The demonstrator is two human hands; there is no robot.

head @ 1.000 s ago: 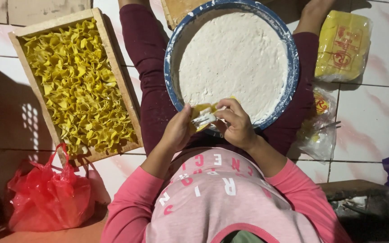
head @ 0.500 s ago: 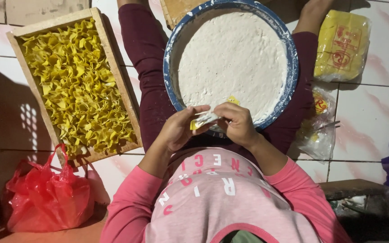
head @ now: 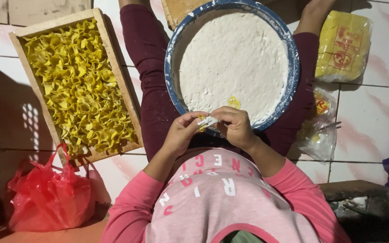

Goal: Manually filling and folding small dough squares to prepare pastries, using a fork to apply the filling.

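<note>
I sit on a tiled floor with a round blue-rimmed basin (head: 289, 85) of white filling (head: 232, 58) between my legs. My left hand (head: 183, 130) and my right hand (head: 237, 126) meet at the basin's near edge. Together they pinch a small yellow wrapper (head: 205, 121) smeared with white filling, folded between the fingertips. A single yellow wrapper piece (head: 234, 102) lies on the filling just beyond my right hand. To my left stands a wooden tray (head: 113, 72) packed with several folded yellow dumplings (head: 79, 85).
A red plastic bag (head: 46, 193) lies at the lower left by the tray. At the upper right sits a yellow pack of wrappers (head: 343, 45), with an opened clear bag (head: 318, 126) below it. A wooden board (head: 176, 9) shows beyond the basin.
The wrapper between my fingers has gone from spread open to folded tight. Both hands stayed at the basin's near edge, fingers closing inward.
</note>
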